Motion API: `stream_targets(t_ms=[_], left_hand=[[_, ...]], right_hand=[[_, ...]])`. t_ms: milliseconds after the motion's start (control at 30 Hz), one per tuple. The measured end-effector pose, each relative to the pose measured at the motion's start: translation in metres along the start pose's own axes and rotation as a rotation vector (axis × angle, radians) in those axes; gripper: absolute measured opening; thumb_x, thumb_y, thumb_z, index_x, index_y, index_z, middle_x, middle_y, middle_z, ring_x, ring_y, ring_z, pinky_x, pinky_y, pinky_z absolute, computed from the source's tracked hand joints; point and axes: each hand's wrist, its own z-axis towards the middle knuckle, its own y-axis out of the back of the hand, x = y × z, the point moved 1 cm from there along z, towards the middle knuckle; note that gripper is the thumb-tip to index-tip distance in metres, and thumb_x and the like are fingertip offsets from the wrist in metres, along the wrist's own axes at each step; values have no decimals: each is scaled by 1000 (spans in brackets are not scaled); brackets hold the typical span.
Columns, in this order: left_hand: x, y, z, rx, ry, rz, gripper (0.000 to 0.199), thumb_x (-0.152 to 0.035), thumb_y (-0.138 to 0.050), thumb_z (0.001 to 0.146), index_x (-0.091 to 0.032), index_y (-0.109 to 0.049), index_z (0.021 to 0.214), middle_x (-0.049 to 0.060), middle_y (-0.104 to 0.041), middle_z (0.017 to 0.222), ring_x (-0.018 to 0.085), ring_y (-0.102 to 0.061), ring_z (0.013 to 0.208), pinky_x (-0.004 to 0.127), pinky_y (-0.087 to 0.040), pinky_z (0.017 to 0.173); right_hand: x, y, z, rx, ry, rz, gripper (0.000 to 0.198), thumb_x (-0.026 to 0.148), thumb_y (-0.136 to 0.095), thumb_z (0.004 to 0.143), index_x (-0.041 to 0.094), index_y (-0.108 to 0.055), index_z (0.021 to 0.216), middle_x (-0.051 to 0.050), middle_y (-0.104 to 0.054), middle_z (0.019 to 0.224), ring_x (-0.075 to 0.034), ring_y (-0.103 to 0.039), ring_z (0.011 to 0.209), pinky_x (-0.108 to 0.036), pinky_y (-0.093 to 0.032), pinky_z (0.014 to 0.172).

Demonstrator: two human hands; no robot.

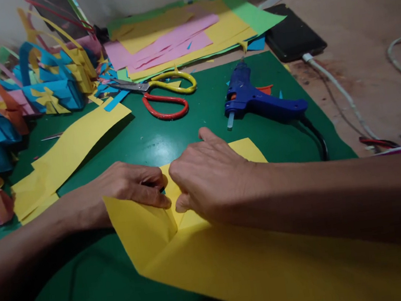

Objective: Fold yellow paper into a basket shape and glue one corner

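A large sheet of yellow paper [256, 260] lies across the front of the green work surface, with a folded flap standing up at its left end. My left hand [132, 185] pinches the paper near that fold, thumb and fingers pressed together. Right beside it, my right hand [211, 178] is closed and presses down on the folded part, its thumb tip against the paper. Some of the fold is hidden beneath my hands. Beyond them lie scissors [148, 86] with one yellow and one red handle, and a blue glue gun [252, 94].
Several small coloured paper baskets [52, 92] crowd the left side. A cut yellow strip [77, 145] lies nearby. Pink, yellow and green sheets [180, 37] are stacked at the back. A black phone [293, 31] with a white cable [338, 84] rests at the right.
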Motion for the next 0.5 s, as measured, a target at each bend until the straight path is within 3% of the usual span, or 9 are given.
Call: stream_targets(t_ms=[200,367,500], left_hand=[[3,-2,1,-21,-95,-44,21,-14,-52,80,-21,-69,89,3,-59,80,11,-54,68,22,-35,60],[6,-3,1,-79,-70,-81,23,-10,-52,77,-21,-70,85,3,-63,82,11,-54,67,21,-35,59],[9,-3,3,-49,-82,-47,14,-14,-57,77,-19,-70,77,3,-63,77,11,-52,63,21,-32,54]], right_hand=[[-2,3,0,12,-23,-86,24,42,-73,67,20,-65,71,-4,-57,65,-28,-54,92,-48,-27,91],[1,-6,2,-132,6,-147,43,49,-74,63,18,-62,90,-10,-56,95,-31,-48,99,-45,-33,86],[4,-13,2,-191,27,-173,45,45,-70,66,18,-56,99,-14,-50,117,-35,-43,111,-51,-33,88]])
